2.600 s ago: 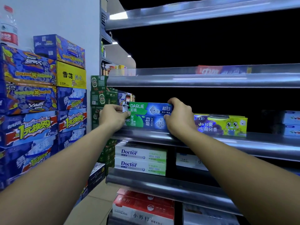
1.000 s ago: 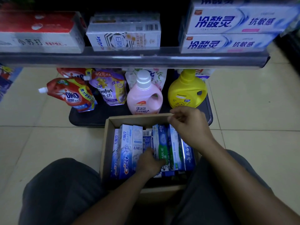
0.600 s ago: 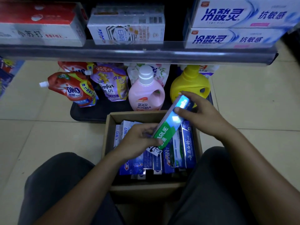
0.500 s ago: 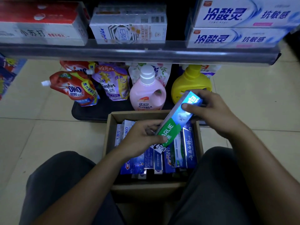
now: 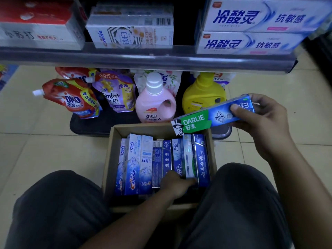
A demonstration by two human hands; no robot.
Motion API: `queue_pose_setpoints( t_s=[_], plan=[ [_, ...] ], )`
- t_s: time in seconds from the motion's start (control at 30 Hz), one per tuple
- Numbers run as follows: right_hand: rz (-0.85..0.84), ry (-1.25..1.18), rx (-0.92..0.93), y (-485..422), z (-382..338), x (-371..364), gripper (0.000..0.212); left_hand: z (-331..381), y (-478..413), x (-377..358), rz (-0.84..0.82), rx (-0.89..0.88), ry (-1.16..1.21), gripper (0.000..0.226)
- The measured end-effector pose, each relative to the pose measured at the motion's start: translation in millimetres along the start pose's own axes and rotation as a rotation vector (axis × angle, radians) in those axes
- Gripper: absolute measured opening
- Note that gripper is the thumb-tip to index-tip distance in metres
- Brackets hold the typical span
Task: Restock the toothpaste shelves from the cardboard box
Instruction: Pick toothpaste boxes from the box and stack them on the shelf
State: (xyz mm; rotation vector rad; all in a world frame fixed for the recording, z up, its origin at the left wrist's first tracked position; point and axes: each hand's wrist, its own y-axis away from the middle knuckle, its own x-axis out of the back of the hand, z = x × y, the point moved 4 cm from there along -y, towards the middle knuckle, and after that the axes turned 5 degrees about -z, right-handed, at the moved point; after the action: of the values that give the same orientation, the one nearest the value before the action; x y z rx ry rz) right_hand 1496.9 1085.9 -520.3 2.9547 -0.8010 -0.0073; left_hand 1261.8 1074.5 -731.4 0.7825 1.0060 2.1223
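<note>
An open cardboard box (image 5: 107, 166) stands on the floor between my knees, with several blue and white toothpaste cartons (image 5: 143, 164) packed upright in it. My right hand (image 5: 265, 123) grips a green and blue Darlie toothpaste carton (image 5: 206, 119) by its right end and holds it level above the box's far right corner. My left hand (image 5: 175, 186) is down inside the box at the near ends of the middle cartons. Its fingertips are hidden among them. Above, the metal shelf (image 5: 143, 60) carries stacked toothpaste cartons.
Under the shelf a black floor tray (image 5: 93, 126) holds red OMO pouches (image 5: 71, 97), a purple Comfort pouch (image 5: 115, 92), a pink bottle (image 5: 154, 103) and a yellow bottle (image 5: 203, 94). Beige floor tiles lie on both sides. My dark-trousered knees flank the box.
My left hand let go of the Darlie carton and dropped back into the box. My right hand carried the carton up and to the right, and now holds it alone.
</note>
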Motion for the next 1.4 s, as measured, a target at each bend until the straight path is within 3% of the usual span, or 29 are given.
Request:
queue_pose_setpoints(
  t_s=[0.13, 0.23, 0.33, 0.6, 0.7, 0.87, 1.0, 1.07, 1.27, 1.4],
  plan=[
    [0.009, -0.022, -0.014, 5, 3, -2, 0.038, -3, -5, -3, -0.07, 0.048, 0.174, 0.054],
    [0.014, -0.039, -0.029, 7, 4, -5, 0.033, -4, -2, -3, -0.101, 0.048, 0.275, 0.072],
    [0.021, -0.051, -0.037, 9, 6, -8, 0.032, -9, 6, 5, -0.088, 0.013, 0.629, 0.086],
    [0.022, -0.097, -0.028, 15, 4, -23, 0.032, -11, 18, 58, 0.177, -0.085, 1.0, 0.036],
    [0.017, -0.115, 0.003, 16, -12, -33, 0.032, -9, 26, 90, 0.338, -0.19, 0.916, 0.016],
    [-0.042, -0.181, 0.088, 16, -54, -68, 0.035, 21, 73, 170, 0.583, -0.555, 0.771, 0.017],
    [-0.077, -0.255, 0.187, 17, -97, -108, 0.039, 55, 132, 244, 0.62, -0.831, 0.8, 0.021],
    [-0.084, -0.284, 0.255, 18, -121, -129, 0.038, 69, 156, 279, 0.618, -0.903, 0.813, 0.01],
    [-0.105, -0.314, 0.488, 16, -197, -198, 0.036, 106, 242, 376, 0.787, -1.098, 0.77, 0.019],
    [-0.139, -0.354, 0.607, 13, -248, -245, 0.071, 124, 297, 419, 0.802, -1.165, 0.649, 0.029]
  ],
)
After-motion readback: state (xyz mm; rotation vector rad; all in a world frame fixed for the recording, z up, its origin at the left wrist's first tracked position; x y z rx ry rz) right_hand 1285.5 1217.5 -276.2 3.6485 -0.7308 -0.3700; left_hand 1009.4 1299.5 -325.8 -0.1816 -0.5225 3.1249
